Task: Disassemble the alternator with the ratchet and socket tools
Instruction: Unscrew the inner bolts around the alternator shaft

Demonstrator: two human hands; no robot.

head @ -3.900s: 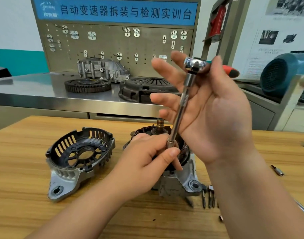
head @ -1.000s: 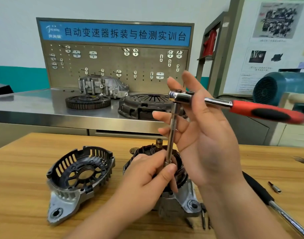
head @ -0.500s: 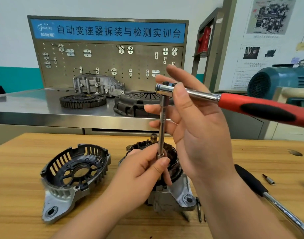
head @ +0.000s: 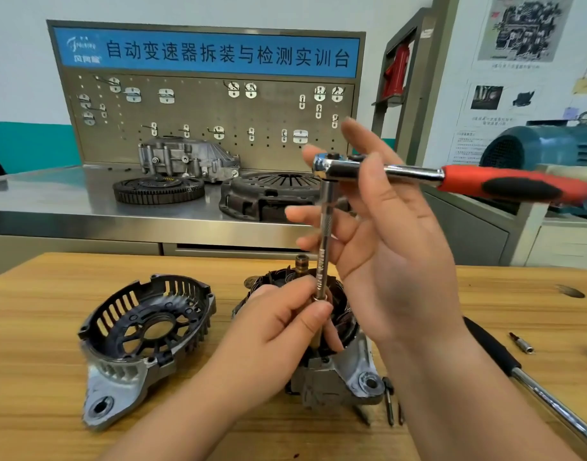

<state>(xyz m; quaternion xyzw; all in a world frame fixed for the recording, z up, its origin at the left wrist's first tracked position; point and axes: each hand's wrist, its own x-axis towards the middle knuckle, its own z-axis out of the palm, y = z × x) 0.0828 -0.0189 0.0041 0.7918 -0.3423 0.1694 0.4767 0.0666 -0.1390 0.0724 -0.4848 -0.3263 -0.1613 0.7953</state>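
The left hand (head: 285, 331) covers most of the alternator (head: 332, 371), which stands about midway along the table (head: 36, 327), nearer its near edge. Only the dark winding ring, the shaft tip (head: 301, 264) and the pale mounting lug show around the fingers. This hand pinches the foot of the extension bar (head: 325, 234) between thumb and curled fingers, so whatever socket sits there, and what it bears on, cannot be seen. The bar rises upright to the ratchet (head: 418, 176), whose neck the right hand (head: 395, 247) holds between thumb and forefinger. Its other fingers are spread nearly straight behind the bar, and the thumb hides part of the head. The red-and-black handle is blurred at its far end. The removed end cover (head: 142, 331) lies open side up, just left of the alternator and apart from it. A few dark bolts (head: 389, 404) beside the lug are partly hidden by the right forearm. A long tool (head: 505, 361) with a black grip runs toward the table's near right corner and is cut off by the frame. A small bit (head: 521, 342) lies just beyond it. Nearly four seconds ago the handle pointed away behind the palm with only its red tip showing; it now juts to the right, much as it did half a second ago. The left hand's pinch, the alternator and the cover are where they were.
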